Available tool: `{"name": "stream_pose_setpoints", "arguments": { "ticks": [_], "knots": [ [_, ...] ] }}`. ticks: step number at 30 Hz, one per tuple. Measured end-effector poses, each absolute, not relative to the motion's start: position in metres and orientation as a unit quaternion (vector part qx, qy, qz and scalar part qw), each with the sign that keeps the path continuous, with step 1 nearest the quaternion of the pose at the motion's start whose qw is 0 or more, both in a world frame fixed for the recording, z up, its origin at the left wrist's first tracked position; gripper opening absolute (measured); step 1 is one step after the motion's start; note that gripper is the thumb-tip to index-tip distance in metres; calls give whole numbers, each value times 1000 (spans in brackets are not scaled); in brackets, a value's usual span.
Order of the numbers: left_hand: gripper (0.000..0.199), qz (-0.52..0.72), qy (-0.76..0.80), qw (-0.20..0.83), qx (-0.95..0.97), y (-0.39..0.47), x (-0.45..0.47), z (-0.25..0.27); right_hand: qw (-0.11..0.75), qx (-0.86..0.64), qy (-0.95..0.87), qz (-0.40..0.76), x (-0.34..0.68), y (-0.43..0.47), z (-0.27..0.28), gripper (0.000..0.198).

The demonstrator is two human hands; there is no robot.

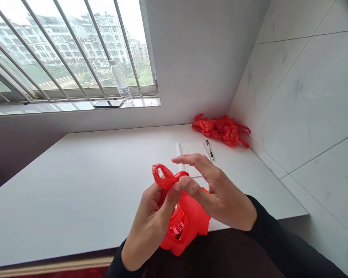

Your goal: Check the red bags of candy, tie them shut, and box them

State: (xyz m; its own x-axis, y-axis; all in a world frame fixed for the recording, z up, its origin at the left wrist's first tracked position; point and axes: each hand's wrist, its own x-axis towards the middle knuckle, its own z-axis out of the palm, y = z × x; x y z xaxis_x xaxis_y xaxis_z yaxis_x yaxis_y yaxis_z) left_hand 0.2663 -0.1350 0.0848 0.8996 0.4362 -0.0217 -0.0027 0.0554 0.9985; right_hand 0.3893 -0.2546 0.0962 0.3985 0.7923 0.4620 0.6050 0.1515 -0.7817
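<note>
A red plastic bag (194, 212) hangs at the table's front edge, with its twisted neck and looped handles (162, 175) sticking up. My left hand (152, 224) is closed around the gathered neck, thumb pressed on top. The thumb tip of my right hand (217, 189) meets my left thumb beside the red loop. Its index finger is stretched out, well apart from the thumb; the other fingers are mostly hidden. Through a gap in the bag, a red item with white lettering (178, 227) shows; its kind cannot be made out.
On the white table (98, 185) lie a notepad (194, 148), a black-and-clear pen (210, 150) and a heap of red plastic bags (223, 129) by the tiled wall. A water bottle (121, 83) and a phone (108, 104) rest on the sill of the barred window.
</note>
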Motion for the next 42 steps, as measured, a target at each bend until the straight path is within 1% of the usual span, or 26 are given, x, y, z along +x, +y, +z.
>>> {"name": "stream_pose_setpoints", "arguments": {
  "ticks": [1, 3, 6, 8, 9, 12, 14, 17, 19, 21, 22, 24, 26, 27, 29, 32, 34, 36, 38, 40, 42],
  "knots": [
    [35, 148, 175, 719, 656, -133, 265, 82, 533, -651, -530, 111, 391, -254, 93, 29],
    [38, 138, 197, 753, 613, -130, 264, 77, 542, -651, -513, 139, 393, -254, 88, 20],
    [30, 136, 221, 798, 543, -128, 262, 76, 567, -651, -494, 103, 387, -255, 85, 13],
    [23, 143, 239, 809, 517, -129, 261, 79, 567, -645, -508, 61, 380, -255, 84, 13],
    [23, 149, 249, 810, 510, -130, 260, 81, 560, -641, -523, 44, 377, -255, 83, 15],
    [35, 160, 273, 809, 495, -134, 257, 85, 539, -634, -554, 16, 370, -255, 78, 20],
    [35, 159, 271, 814, 488, -136, 256, 83, 534, -633, -560, 4, 367, -255, 72, 21],
    [29, 154, 259, 826, 476, -133, 257, 74, 515, -638, -571, -27, 362, -255, 62, 19],
    [24, 148, 256, 827, 479, -128, 258, 68, 503, -638, -582, -37, 359, -256, 58, 14],
    [19, 144, 245, 817, 502, -123, 257, 63, 511, -636, -578, -28, 360, -257, 55, 9],
    [18, 139, 234, 808, 522, -121, 256, 63, 519, -636, -571, -19, 362, -257, 54, 11],
    [17, 125, 206, 782, 574, -119, 253, 63, 533, -641, -551, 12, 369, -255, 52, 25],
    [14, 111, 181, 735, 644, -118, 250, 65, 531, -644, -542, 98, 379, -253, 48, 41],
    [13, 114, 170, 697, 687, -117, 248, 64, 527, -642, -535, 156, 384, -251, 46, 44],
    [20, 148, 142, 593, 779, -115, 246, 59, 525, -633, -508, 254, 391, -249, 40, 41],
    [37, 252, 77, 421, 868, -110, 244, 42, 547, -623, -465, 311, 396, -246, 30, 44],
    [43, 319, 29, 350, 880, -107, 244, 28, 554, -599, -453, 359, 398, -244, 23, 42],
    [45, 365, -10, 311, 878, -106, 244, 16, 542, -567, -459, 417, 400, -242, 17, 36],
    [42, 387, -28, 288, 876, -106, 245, 9, 535, -541, -471, 446, 402, -240, 13, 30],
    [38, 389, -26, 275, 879, -106, 245, 7, 541, -547, -474, 429, 402, -238, 13, 23],
    [37, 378, -16, 266, 886, -106, 245, 9, 553, -581, -463, 377, 401, -237, 15, 20]
  ]
}}
